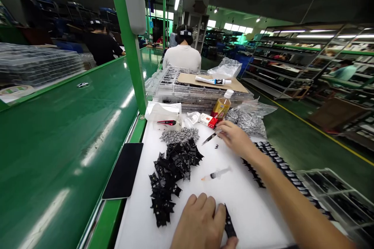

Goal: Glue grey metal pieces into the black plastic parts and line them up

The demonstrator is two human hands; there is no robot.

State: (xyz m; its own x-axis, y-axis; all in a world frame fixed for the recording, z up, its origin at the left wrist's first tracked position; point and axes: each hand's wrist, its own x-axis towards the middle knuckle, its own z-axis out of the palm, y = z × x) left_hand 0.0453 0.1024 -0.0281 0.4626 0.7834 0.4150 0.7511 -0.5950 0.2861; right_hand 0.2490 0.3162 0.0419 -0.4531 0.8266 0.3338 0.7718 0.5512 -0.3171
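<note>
My left hand lies low on the white tabletop, fingers curled. Between its index finger and thumb it grips a narrow black plastic part. Farther up, my right hand pinches thin pointed tweezers, whose tips point left and down. Just below them sits a tiny black piece. A syringe with an orange tip lies between the two hands. Left of it spreads a heap of black plastic parts, with a pile of small grey pieces behind.
A dark tablet-like slab rests at the left edge by the green conveyor. Behind stand a drink bottle, a bag of grey pieces and stacked clear trays. Rows of black parts line the right. People sit beyond.
</note>
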